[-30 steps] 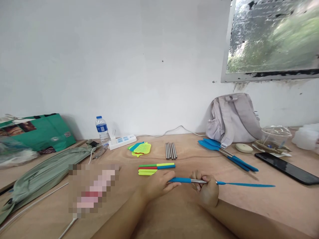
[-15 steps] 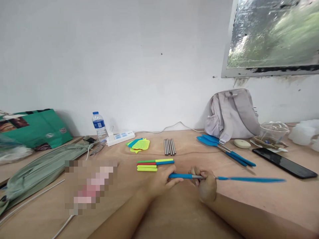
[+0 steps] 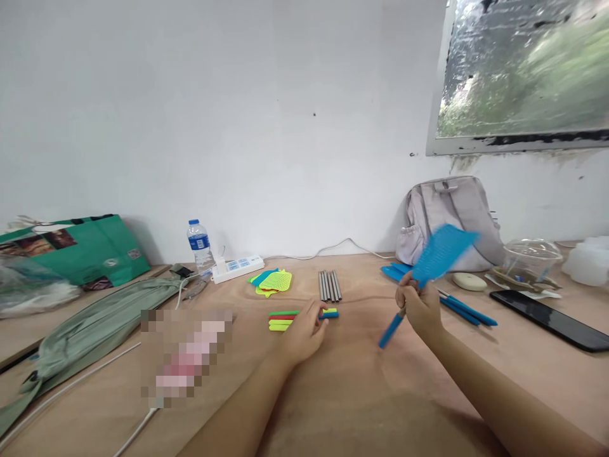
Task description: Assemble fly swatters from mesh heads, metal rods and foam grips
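A blue fly swatter (image 3: 443,252) is gripped in my right hand (image 3: 421,306), its mesh head tilted up to the right and slightly blurred, its blue handle end pointing down left. My left hand (image 3: 305,330) has its fingers apart and holds nothing. It hovers over or rests by several coloured handle tubes (image 3: 280,325) in green, red, yellow and blue, hiding part of them. Behind them stand out several metal rods (image 3: 330,287) lying side by side. Yellow and blue loose swatter heads (image 3: 276,281) are stacked to their left. More blue fly swatters (image 3: 469,311) lie right of my right hand.
Along the back sit a power strip (image 3: 238,269), a water bottle (image 3: 200,244) and a grey backpack (image 3: 457,209). A black phone (image 3: 547,319), a white oval case (image 3: 469,281) and a plastic cup (image 3: 530,257) are at right. A green bag (image 3: 90,251) and a grey-green bag (image 3: 109,311) occupy the left.
My left hand has let go of the swatter's handle and moved left to the coloured tubes. My right hand has lifted the swatter and turned its head upward.
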### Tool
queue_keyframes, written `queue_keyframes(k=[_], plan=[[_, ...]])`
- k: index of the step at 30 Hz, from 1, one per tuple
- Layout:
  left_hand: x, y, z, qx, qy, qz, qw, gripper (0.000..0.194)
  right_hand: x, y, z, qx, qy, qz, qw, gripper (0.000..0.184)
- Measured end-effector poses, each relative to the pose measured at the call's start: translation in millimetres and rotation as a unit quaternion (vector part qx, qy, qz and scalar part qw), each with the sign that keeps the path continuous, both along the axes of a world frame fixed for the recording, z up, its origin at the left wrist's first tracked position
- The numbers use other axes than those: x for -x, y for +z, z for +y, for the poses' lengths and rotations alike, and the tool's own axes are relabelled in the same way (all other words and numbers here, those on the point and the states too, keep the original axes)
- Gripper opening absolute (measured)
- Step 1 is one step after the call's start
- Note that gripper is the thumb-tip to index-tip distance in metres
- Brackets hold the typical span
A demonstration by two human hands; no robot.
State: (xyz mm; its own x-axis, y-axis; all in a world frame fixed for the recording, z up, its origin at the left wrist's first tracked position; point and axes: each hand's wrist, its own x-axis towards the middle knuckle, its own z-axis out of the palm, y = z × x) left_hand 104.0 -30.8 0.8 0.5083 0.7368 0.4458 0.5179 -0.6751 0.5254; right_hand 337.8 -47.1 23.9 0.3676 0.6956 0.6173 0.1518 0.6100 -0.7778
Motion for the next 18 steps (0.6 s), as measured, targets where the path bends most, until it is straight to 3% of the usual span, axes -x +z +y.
queue_keyframes(k=[5,10,12,14,16,18], plan=[[-3.1,-4.6,0.7,-0.001,-0.001,-0.004,1.000,0.016,3.8,-4.6,2.7,-0.004,-0.002,-0.088,0.996,0.013],[-5.1,-5.8,-3.9,0.066,-0.044,-0.152,0.985,0.030,14.7,-20.4,3.6,0.023,0.003,-0.229,0.973,0.017],[-6.7,-5.8,-2.1,0.147,-0.104,-0.263,0.948,0.044,18.8,-26.3,1.9,0.083,0.055,-0.325,0.940,0.021],[-8.2,-6.2,3.6,0.229,-0.136,-0.394,0.879,0.052,22.6,-28.6,-1.2,0.165,0.133,-0.396,0.893,0.026],[-7.6,-6.8,12.6,0.268,-0.058,-0.511,0.814,0.050,25.3,-26.5,-4.7,0.220,0.181,-0.438,0.853,0.032],[-3.3,-6.3,22.3,0.266,0.085,-0.571,0.772,0.046,25.6,-21.9,-7.0,0.220,0.177,-0.469,0.837,0.037]])
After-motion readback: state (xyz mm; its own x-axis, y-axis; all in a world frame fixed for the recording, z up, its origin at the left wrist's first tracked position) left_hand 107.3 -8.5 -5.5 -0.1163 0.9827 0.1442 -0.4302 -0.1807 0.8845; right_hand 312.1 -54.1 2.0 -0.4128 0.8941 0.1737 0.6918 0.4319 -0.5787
